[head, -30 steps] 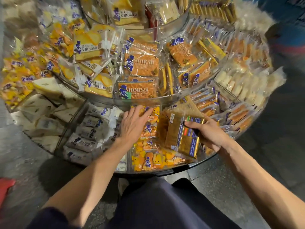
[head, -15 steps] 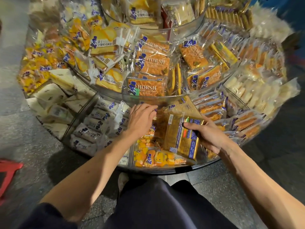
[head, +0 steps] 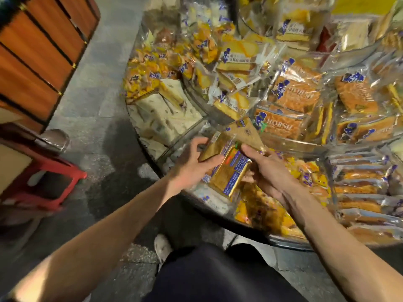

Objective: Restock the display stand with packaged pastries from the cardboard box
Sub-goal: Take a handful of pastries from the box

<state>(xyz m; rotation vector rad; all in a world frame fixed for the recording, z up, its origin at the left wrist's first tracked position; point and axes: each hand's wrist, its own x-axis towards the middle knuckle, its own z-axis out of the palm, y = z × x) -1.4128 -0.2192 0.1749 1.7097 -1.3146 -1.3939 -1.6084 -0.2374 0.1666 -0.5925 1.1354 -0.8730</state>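
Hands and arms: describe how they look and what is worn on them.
The left hand and right hand are bare: no gloves, and no rings or watch that I can see. The left forearm and right forearm are uncovered too, with no sleeve, bracelet or marking on them. Blur could hide small details.

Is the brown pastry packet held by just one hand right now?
No, the left hand and the right hand both grip the brown pastry packet, one on each side.
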